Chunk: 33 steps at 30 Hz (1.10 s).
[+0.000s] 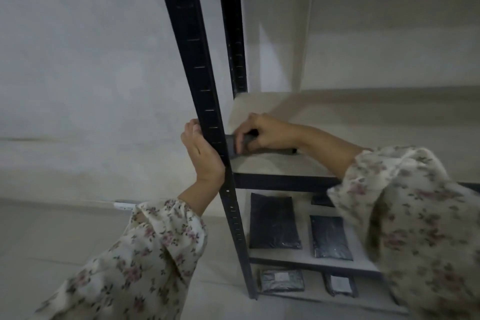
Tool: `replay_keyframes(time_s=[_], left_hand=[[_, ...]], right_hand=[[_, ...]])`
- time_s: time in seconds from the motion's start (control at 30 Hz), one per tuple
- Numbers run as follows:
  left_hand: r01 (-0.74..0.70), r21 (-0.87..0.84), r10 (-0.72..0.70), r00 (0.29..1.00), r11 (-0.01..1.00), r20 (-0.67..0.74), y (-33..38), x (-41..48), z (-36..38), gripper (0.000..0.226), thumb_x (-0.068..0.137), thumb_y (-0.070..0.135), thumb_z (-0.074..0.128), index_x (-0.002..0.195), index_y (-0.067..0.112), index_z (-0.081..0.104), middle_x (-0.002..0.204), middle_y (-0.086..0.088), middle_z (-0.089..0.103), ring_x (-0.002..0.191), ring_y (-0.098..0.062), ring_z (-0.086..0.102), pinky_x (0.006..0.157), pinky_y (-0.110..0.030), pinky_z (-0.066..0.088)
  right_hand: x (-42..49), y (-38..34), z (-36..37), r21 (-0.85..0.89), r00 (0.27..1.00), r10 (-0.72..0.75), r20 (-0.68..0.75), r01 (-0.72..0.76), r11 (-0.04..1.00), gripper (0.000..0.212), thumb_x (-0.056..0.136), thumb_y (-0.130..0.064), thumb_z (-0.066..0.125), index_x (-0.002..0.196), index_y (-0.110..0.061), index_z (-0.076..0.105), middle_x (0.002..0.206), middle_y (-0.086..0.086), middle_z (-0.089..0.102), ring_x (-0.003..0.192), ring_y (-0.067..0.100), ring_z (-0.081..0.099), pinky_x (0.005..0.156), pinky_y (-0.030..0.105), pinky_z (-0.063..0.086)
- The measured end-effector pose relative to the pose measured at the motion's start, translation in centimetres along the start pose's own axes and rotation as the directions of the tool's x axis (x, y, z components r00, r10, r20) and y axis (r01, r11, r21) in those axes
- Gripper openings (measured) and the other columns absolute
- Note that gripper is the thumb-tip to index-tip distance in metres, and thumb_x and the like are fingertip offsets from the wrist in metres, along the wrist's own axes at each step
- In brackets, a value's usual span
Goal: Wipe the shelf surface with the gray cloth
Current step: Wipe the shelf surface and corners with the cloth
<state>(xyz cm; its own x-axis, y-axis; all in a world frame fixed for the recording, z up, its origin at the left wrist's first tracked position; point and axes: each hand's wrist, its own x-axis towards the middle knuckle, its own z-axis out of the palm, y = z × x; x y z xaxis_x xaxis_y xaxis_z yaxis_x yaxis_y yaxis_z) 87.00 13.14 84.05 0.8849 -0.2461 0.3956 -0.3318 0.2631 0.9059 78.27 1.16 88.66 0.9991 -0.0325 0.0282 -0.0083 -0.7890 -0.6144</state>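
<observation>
Black rack (pixel 280 182), its light shelf board (pixel 350 117) is the surface being wiped; dark packets (pixel 274 221) lie on the boards below. Left hand (pixel 202 153) steadies on the front post (pixel 205 112), grip curled round it. Right hand (pixel 267 132) presses the gray cloth (pixel 232 147) onto the board at its front-left corner, just beside the post, grip curled over the bunched cloth. Step: mid-wipe, at the left end. Next probably a sweep right and toward the back with even pressure.

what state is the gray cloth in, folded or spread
Folded into a thick pad: the gray cloth sits compact under the right hand, fingers curled over it on the shelf.
</observation>
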Motion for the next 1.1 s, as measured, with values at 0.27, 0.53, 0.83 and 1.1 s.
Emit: replay_keyframes(time_s=[0.27,0.53,0.83,1.1], left_hand=[[0.108,-0.099,-0.105,0.994,0.989,0.038,0.7,-0.1,0.3,0.039,0.098,0.014,0.020,0.083,0.026,0.053,0.080,-0.001,0.055,0.076,-0.014,0.054,0.075,-0.029,0.047],[0.074,-0.140,-0.064,0.995,0.987,0.071,0.6,-0.5,0.0,0.042,0.099,0.012,0.018,0.088,0.031,0.054,0.084,0.009,0.059,0.071,0.010,0.058,0.072,-0.012,0.047],[0.074,-0.118,-0.063,0.994,0.990,0.088,0.5,-0.4,-0.1,0.044,0.100,0.012,0.019,0.079,0.033,0.052,0.078,0.010,0.057,0.064,0.012,0.054,0.068,-0.012,0.046],[0.080,-0.133,-0.075,0.996,0.988,0.041,1.6,-1.1,0.1,0.046,0.099,0.008,0.018,0.078,0.032,0.052,0.076,0.011,0.057,0.061,0.014,0.055,0.061,-0.004,0.042]], right_hand=[[-3.9,1.9,-6.4,0.017,0.960,0.234,-0.153,-0.234,0.972,0.017,0.080,-0.006,0.066,0.082,-0.023,0.070,0.093,-0.008,0.066,0.092,0.008,0.060,0.079,0.013,0.041],[-6.8,3.0,-0.3,-0.053,0.910,0.279,-0.306,-0.309,0.950,0.023,0.078,-0.027,0.064,0.073,-0.049,0.061,0.096,-0.005,0.064,0.097,0.015,0.053,0.086,0.033,0.044],[-6.5,5.9,-1.9,-0.064,0.736,0.330,-0.590,-0.451,0.890,0.016,0.080,-0.010,0.062,0.080,-0.023,0.071,0.089,0.001,0.070,0.092,0.022,0.065,0.083,0.027,0.045],[-8.3,1.5,1.0,-0.064,0.876,0.234,-0.422,-0.286,0.956,0.023,0.074,-0.019,0.066,0.068,-0.041,0.066,0.074,-0.024,0.064,0.078,0.006,0.059,0.077,0.032,0.048]])
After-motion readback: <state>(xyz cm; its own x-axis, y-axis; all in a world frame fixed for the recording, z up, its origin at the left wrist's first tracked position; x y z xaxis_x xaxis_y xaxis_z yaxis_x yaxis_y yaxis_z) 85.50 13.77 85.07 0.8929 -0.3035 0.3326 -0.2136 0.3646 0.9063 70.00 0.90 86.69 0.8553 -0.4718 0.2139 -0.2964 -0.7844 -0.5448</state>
